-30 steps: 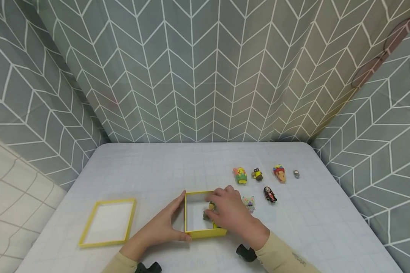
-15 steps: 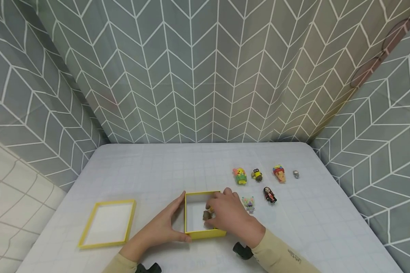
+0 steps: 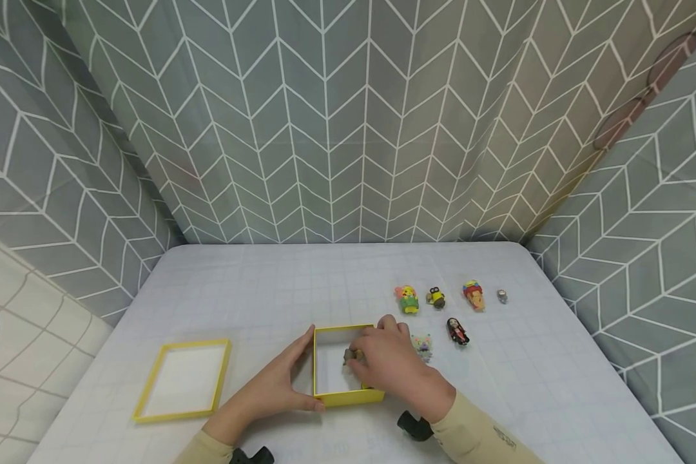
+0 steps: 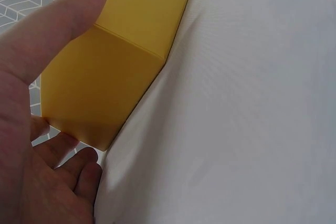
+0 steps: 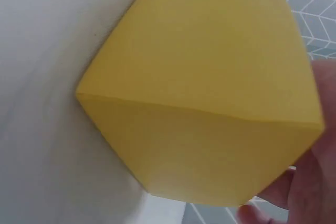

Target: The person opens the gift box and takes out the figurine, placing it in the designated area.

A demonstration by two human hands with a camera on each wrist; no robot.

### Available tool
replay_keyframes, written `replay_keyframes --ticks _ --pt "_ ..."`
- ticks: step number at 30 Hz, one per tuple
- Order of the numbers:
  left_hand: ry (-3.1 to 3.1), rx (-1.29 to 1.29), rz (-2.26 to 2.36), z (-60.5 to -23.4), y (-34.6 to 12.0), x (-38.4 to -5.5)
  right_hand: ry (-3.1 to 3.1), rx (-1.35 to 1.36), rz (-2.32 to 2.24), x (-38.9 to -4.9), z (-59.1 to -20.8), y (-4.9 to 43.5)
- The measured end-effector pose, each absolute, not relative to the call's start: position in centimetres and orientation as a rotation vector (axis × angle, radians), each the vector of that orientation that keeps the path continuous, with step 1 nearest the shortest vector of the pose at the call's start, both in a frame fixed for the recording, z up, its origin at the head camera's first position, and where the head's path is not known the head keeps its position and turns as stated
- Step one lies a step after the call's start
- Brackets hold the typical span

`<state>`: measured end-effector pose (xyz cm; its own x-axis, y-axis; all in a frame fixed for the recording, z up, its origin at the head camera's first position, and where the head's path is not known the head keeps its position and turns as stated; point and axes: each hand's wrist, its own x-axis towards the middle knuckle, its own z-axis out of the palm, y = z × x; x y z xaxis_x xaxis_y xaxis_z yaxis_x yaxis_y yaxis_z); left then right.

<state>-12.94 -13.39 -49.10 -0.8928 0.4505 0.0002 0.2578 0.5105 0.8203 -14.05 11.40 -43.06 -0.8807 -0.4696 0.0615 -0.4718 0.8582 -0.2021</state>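
In the head view, a yellow box (image 3: 354, 398) with a white inside stands uncovered on the table. My left hand (image 3: 278, 380) grips its left side, thumb on the front wall and fingers along the side; the left wrist view shows the thumb (image 4: 58, 22) against the yellow wall. Over the box's right half, my right hand (image 3: 385, 361) reaches in and pinches a small grey-brown figurine (image 3: 348, 356) between thumb and fingers. Part of another yellow thing lies under that hand, mostly hidden. From the right wrist, the box wall (image 5: 210, 51) blocks sight of the fingertips.
Left of the box lies a yellow-rimmed lid (image 3: 182, 380), white side up. To the right are several toy figures: a green-yellow one (image 3: 408, 299), a minion (image 3: 436, 297), a red-topped one (image 3: 473, 296), a tiny grey one (image 3: 502, 296), a dark-haired doll (image 3: 457, 331) and a pastel one (image 3: 422, 347).
Inside the box, my right fingers have shifted slightly and the grey-brown figurine has turned and moved a little away from me. My left hand and the box have stayed in place.
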Motion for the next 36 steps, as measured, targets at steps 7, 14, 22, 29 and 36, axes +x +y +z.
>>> replay_keyframes --ticks 7,14,22,29,36 --pt "2.55 0.607 1.321 -49.3 -13.5 -13.0 -3.024 0.92 0.557 -14.2 -42.1 10.8" --pt "2.547 0.637 1.314 -49.2 -13.6 -13.1 -3.074 1.232 0.629 -14.7 -41.1 9.3" --pt "2.53 0.641 1.312 -49.1 -13.6 -13.1 -3.224 1.117 0.485 -15.6 -40.8 7.7" --pt "2.545 0.624 1.307 -49.1 -13.5 -13.0 -3.254 1.045 0.401 -15.8 -41.3 7.4" --pt "2.561 0.619 1.297 -49.0 -13.5 -13.1 -3.269 1.073 0.466 -16.0 -41.5 8.0"
